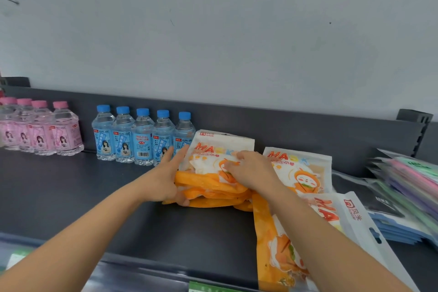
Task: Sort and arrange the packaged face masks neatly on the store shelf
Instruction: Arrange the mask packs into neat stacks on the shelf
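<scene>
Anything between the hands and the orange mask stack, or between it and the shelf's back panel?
Nothing visible. The left hand presses the orange mask stack from the left; the right hand curls over its top. Nothing shows between the stack and the back panel; blue-capped bottles stand close on its left.

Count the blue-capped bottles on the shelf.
5, in one row against the shelf back panel: leftmost bottle, second bottle, third bottle, fourth bottle, fifth bottle, its base hidden behind the mask packs. No second row shows.
</scene>
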